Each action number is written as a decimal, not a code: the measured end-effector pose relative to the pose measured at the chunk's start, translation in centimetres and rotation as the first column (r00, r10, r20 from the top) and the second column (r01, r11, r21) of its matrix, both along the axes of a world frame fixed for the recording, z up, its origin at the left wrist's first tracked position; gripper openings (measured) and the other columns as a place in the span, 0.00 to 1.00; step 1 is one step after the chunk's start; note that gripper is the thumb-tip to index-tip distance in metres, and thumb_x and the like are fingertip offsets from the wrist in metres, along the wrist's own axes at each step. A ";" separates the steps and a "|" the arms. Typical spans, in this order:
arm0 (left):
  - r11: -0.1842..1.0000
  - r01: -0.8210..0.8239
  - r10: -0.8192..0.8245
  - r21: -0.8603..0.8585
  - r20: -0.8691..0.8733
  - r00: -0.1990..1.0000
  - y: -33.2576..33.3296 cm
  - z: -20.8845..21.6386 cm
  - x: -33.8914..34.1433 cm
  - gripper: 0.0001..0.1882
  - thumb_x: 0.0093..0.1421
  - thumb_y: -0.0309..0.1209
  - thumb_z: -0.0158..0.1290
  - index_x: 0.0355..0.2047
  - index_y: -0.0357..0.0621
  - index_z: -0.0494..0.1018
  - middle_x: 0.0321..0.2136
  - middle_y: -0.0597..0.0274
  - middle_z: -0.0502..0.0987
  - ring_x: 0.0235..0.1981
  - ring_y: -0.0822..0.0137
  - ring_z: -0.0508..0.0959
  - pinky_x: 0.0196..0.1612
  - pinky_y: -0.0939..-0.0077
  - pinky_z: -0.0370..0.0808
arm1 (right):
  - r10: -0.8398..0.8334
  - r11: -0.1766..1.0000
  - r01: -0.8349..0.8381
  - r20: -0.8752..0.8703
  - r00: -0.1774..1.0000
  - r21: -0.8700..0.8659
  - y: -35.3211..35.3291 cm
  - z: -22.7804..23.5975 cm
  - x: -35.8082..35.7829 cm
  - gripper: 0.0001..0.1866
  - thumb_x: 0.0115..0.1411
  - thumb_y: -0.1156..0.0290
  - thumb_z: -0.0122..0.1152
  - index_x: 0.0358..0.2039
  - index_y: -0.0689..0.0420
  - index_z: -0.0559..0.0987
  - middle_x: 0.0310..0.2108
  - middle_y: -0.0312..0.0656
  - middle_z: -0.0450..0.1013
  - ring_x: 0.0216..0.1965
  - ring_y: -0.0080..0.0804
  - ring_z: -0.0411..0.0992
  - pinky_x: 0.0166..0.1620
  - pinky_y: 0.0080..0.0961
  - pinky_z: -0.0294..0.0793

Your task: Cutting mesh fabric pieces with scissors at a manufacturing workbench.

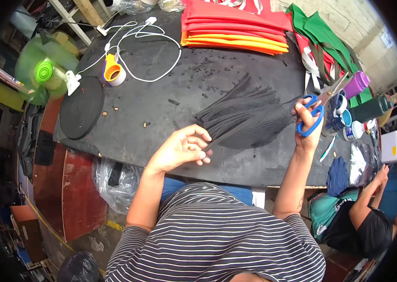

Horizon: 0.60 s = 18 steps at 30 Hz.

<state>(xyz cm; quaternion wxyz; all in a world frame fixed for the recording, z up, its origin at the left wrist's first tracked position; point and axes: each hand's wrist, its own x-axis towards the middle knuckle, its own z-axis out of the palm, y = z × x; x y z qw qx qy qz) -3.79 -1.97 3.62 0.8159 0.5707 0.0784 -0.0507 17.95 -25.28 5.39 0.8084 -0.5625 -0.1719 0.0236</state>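
Observation:
A dark mesh fabric [259,124] stretches between my two hands above the black table, its far part spread in loose folds. My left hand [177,149] has curled fingers at the near left edge of the mesh, with thumb and fingertips on it; a fingertip shows through the weave. My right hand [307,123] holds blue-handled scissors [318,123], whose blades point up and away to the right, slightly apart. The gathered right end of the mesh is also pinched by that hand's fingers.
Small black scraps [203,68] litter the black table [146,105]. Red and orange folded fabric [236,28] is stacked at the back. A tape roll [115,74], white cable [149,80] and green fan [43,70] are left; bottles [353,130] stand right. Another person [358,216] sits lower right.

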 end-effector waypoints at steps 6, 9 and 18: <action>0.986 -0.153 0.153 0.060 -0.003 0.988 0.1 -1.3 1.1 0.08 0.50 0.19 0.53 0.33 0.32 0.70 0.26 0.59 0.73 0.30 0.67 0.78 0.34 0.80 0.75 | -0.042 0.993 0.041 -0.007 0.999 -0.111 -0.2 -2.1 1.7 0.11 0.45 0.81 0.60 0.29 0.62 0.69 0.24 0.37 0.68 0.25 0.25 0.68 0.33 0.20 0.69; 0.968 -0.232 0.233 0.092 0.004 0.973 -0.5 -2.8 1.9 0.06 0.51 0.18 0.51 0.32 0.33 0.71 0.24 0.60 0.74 0.28 0.71 0.78 0.32 0.83 0.75 | -0.257 0.804 0.372 0.293 0.921 -0.464 0.2 -3.7 2.2 0.17 0.47 0.67 0.66 0.26 0.59 0.65 0.21 0.34 0.65 0.25 0.19 0.64 0.31 0.16 0.66; 0.891 -0.403 0.410 0.210 0.011 0.912 -0.5 -4.7 2.3 0.06 0.52 0.20 0.52 0.32 0.34 0.72 0.22 0.63 0.74 0.22 0.74 0.76 0.25 0.87 0.73 | 0.652 0.568 -0.791 -0.462 0.601 -0.228 -1.3 -6.0 -8.7 0.15 0.50 0.62 0.62 0.29 0.60 0.71 0.21 0.34 0.67 0.20 0.20 0.67 0.25 0.16 0.67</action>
